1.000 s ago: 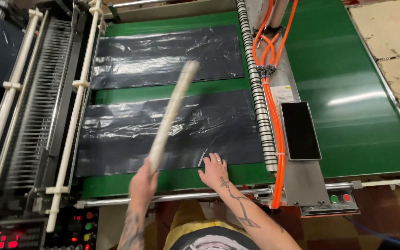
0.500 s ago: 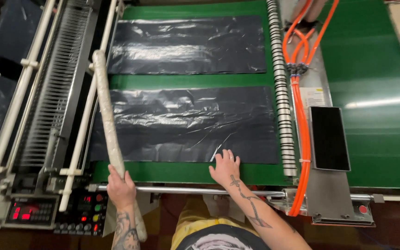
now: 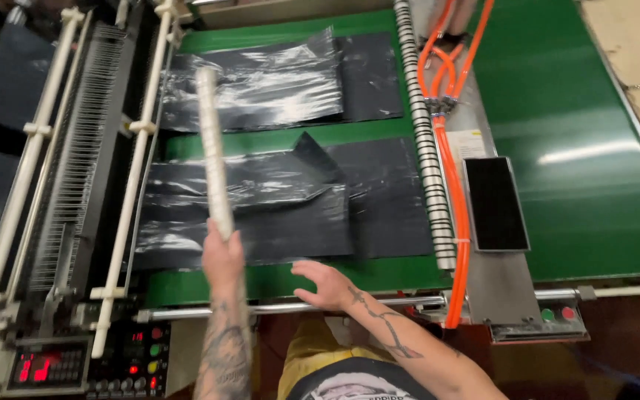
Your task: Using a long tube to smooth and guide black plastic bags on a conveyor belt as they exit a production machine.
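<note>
My left hand [image 3: 224, 261] grips the lower end of a long pale stick [image 3: 212, 152], which points away from me over the near stack of black plastic bags [image 3: 275, 204]. That stack lies on the green conveyor belt [image 3: 557, 133], and its top sheet is folded over towards the left. My right hand [image 3: 325, 284] hovers open over the belt's near edge, just below the stack, fingers spread and holding nothing. A second stack of black plastic bags [image 3: 283, 81] lies farther up the belt, its top sheet also lifted and wrinkled.
White rollers and a metal comb rack [image 3: 75, 170] run along the left. A control panel [image 3: 124, 363] with red displays sits at the near left. Orange hoses [image 3: 446, 170], a striped roller [image 3: 424, 148] and a black flat panel [image 3: 494, 204] lie right of the bags. A metal rail [image 3: 283, 305] crosses in front.
The stick swung from the left edge to over the near stack. The top bags on both stacks folded over leftwards. My right hand came off the bags back to the belt's edge.
</note>
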